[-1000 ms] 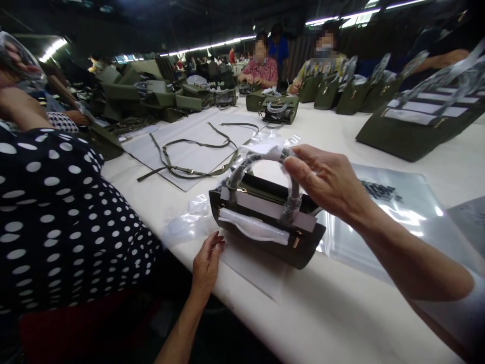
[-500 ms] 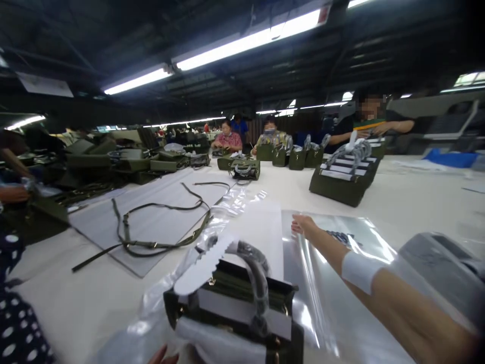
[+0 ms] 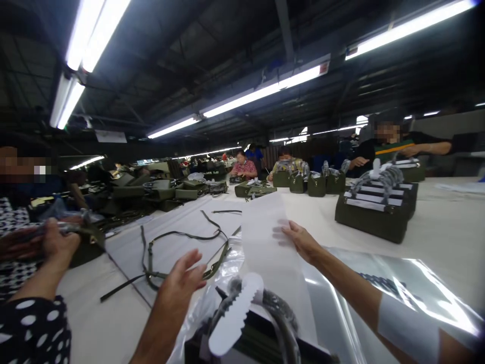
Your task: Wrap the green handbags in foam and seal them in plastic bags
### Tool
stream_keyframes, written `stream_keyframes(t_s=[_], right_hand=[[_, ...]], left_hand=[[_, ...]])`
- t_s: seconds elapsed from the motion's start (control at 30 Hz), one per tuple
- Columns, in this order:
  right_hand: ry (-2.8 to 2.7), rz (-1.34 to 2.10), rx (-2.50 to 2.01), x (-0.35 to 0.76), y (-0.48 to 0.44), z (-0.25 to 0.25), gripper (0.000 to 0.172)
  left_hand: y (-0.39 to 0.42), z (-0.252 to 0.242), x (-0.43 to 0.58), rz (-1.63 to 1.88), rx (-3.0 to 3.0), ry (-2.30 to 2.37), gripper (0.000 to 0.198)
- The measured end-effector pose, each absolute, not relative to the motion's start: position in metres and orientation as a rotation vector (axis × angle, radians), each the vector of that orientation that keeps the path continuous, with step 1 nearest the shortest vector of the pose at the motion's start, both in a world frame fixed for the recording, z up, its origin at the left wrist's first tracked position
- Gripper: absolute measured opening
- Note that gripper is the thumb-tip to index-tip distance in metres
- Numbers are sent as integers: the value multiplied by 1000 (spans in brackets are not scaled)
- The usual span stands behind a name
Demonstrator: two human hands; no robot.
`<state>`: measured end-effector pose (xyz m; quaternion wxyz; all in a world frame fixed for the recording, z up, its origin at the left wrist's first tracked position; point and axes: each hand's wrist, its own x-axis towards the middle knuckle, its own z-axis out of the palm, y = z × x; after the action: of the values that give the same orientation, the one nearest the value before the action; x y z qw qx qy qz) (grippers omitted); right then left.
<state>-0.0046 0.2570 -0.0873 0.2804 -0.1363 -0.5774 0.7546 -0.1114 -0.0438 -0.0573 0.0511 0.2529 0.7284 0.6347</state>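
Note:
My right hand (image 3: 303,241) pinches the right edge of a thin white paper sheet (image 3: 265,227), lifted at its far end above the table. My left hand (image 3: 176,290) is open, fingers apart, holding nothing, in front of the dark green straps (image 3: 151,253). Below both hands, close to me, stands a dark green handbag (image 3: 261,336), partly cut off by the lower edge. Its handle (image 3: 282,316) is wrapped in clear plastic, and a white toothed strip (image 3: 237,318) rests across it. Clear plastic sheeting (image 3: 329,303) lies to the right, below my right forearm.
A group of green handbags (image 3: 371,217) stands at the right, with more bags (image 3: 316,184) farther back. Green pieces (image 3: 162,189) are piled at the back left. A co-worker in polka-dot sleeves (image 3: 34,323) handles a bag on the left; other people sit across the table.
My right hand has taken hold of the paper sheet and raised its far end. My left hand has come up from the bag's near side. The view has turned left and tilted up.

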Motion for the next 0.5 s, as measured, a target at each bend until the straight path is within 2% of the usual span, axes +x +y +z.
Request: stream_keyframes(t_s=[0.1, 0.17, 0.23, 0.37, 0.5], right_hand=[[-1561, 2107, -135, 9, 224, -58, 31], [-1551, 2224, 29, 17, 205, -45, 32], [-1534, 2345, 180, 21, 190, -35, 33], [-1559, 2427, 337, 19, 175, -26, 38], [-1708, 2348, 276, 13, 172, -27, 38]], left_hand=[[5, -10, -95, 1810, 867, 2108, 84], [25, 7, -82, 1830, 867, 2054, 100], [35, 17, -70, 1917, 863, 1963, 109], [36, 24, -53, 2064, 883, 1726, 110], [33, 20, -47, 2175, 904, 1413, 101]])
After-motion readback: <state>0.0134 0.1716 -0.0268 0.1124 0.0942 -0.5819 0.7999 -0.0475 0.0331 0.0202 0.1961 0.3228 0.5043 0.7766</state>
